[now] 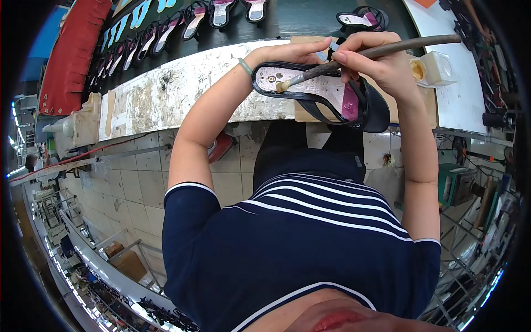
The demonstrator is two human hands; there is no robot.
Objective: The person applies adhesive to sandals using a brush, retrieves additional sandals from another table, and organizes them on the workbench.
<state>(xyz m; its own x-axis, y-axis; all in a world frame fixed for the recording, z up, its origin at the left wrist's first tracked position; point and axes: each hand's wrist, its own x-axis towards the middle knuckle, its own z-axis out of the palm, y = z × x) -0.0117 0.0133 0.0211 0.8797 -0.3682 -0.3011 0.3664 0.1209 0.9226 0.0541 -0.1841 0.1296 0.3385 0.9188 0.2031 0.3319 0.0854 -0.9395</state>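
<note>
My right hand [376, 58] is closed round a long dark-handled brush [318, 70]. The brush's pale bristles touch the heel end of the insole in a black sandal [332, 91]. This sandal lies across my front, its black straps and a purple patch toward the right. My left hand [298, 52] is behind the sandal's far edge, fingers reaching right; the sandal hides part of it, but it appears to hold the sandal. A small tub with yellowish paste [418, 69] stands right of my right hand.
A stained white bench edge [160, 91] runs in front of me. Behind it, several black sandals [193, 21] line a dark green surface [293, 25], with another sandal [362, 19] at the back right. A red padded piece [72, 55] is at the left.
</note>
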